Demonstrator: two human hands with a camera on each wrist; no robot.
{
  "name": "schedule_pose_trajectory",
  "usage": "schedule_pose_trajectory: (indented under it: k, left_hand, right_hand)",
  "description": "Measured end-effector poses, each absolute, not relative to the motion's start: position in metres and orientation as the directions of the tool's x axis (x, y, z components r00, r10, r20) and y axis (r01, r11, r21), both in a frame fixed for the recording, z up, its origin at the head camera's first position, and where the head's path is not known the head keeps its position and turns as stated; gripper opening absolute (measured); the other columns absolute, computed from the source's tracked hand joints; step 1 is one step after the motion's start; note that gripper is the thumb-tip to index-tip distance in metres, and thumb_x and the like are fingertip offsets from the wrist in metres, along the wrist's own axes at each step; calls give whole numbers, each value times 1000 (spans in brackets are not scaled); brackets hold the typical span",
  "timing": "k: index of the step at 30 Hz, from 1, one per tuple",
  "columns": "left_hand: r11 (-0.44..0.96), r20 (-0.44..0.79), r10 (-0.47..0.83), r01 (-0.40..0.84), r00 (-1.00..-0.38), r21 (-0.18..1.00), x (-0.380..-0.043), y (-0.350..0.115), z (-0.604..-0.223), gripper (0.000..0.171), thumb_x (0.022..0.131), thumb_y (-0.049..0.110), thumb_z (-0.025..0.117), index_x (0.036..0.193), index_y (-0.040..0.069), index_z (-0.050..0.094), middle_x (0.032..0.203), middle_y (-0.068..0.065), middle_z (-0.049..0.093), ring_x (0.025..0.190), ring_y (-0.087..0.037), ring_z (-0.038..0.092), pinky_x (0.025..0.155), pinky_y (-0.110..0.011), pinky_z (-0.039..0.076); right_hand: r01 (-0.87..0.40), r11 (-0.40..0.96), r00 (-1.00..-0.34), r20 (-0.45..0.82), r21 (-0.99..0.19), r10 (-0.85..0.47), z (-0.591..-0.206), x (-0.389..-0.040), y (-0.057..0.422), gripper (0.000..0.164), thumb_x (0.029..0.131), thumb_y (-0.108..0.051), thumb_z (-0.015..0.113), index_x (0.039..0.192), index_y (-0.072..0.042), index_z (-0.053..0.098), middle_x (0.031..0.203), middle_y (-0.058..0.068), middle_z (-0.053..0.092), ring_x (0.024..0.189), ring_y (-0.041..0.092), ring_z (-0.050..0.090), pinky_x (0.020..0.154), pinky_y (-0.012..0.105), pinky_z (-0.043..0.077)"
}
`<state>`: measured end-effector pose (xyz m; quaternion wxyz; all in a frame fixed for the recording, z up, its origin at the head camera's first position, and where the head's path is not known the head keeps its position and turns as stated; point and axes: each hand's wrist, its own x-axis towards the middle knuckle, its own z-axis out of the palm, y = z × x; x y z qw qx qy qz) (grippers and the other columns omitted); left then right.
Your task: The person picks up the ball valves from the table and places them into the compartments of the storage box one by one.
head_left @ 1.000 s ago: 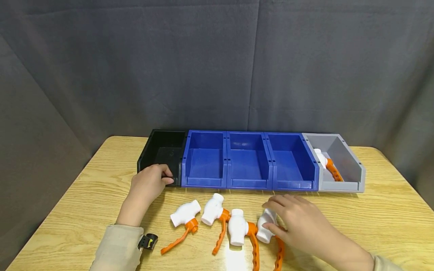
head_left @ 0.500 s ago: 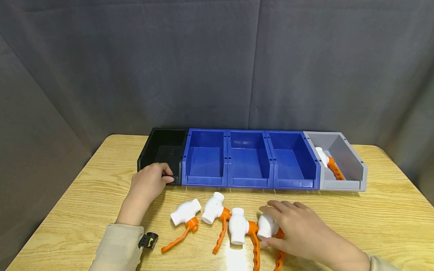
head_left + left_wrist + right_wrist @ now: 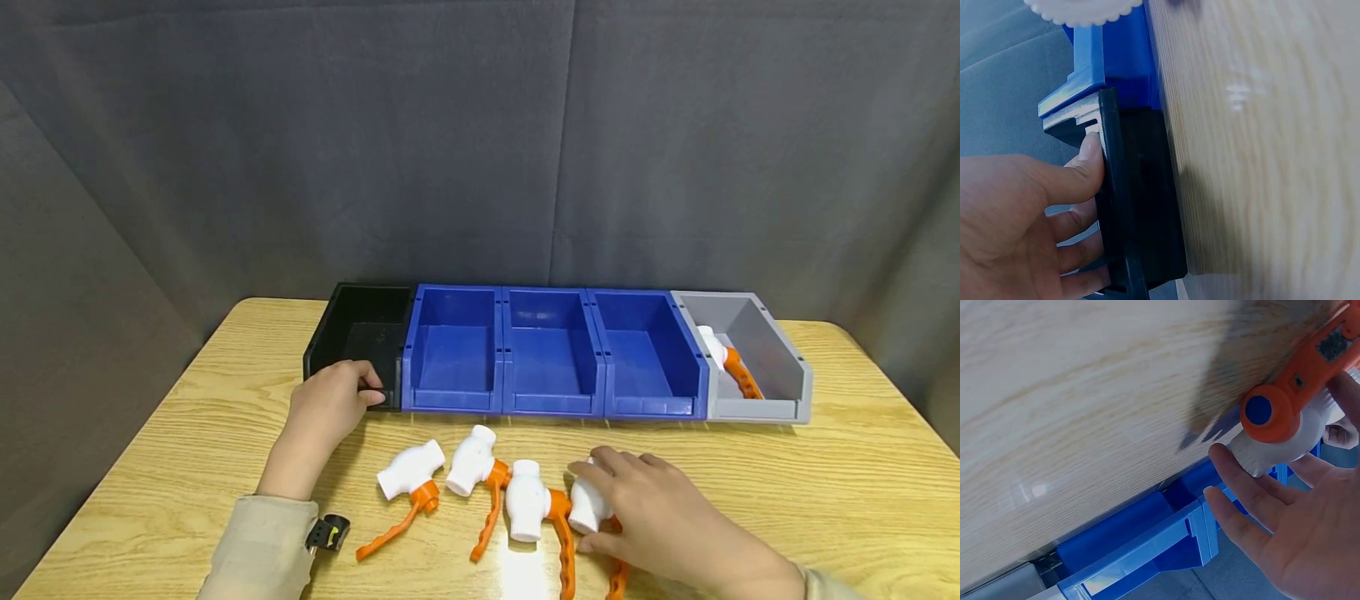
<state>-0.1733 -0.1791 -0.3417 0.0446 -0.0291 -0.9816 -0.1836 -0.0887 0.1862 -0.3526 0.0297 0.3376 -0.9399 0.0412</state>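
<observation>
My left hand [image 3: 330, 412] grips the front rim of the black bin [image 3: 1147, 206], thumb outside the wall and fingers over the inside. Over the rightmost ball valve on the table, a white body [image 3: 587, 504] with an orange lever [image 3: 1316, 362], spreads my right hand [image 3: 652, 517]. Its fingers and thumb lie loosely about the valve, fingertips right at the white body, hiding part of the lever. To its left lie three more such ball valves: a near one [image 3: 527, 504], a middle one [image 3: 471, 462] and a left one [image 3: 411, 471].
Right of the black bin, blue bins [image 3: 453, 402] stand joined in a row across the wooden table [image 3: 187, 467]. A grey bin [image 3: 757, 410] ends the row and holds one ball valve [image 3: 738, 375]. Behind hangs a dark grey curtain [image 3: 480, 150].
My right hand has lowered and shifted slightly left, its fingers coming further round the rightmost ball valve. The left hand stays on the black bin's rim.
</observation>
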Motion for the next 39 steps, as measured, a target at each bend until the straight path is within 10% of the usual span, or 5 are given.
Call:
schedule_pose_trajectory:
  k: [39]
  left_hand:
    - [930,104,49,83,-993,357,-174,-180,-345,7,89,19,75,86,15,71,91,-5,70,75,-23,61,66,-45,50]
  right_hand:
    - [-665,746,-723,287,-43,-628,-329,-87,192,64,67,-44,89,120,-16,66,118,8,62,99,31,66,82,48,54]
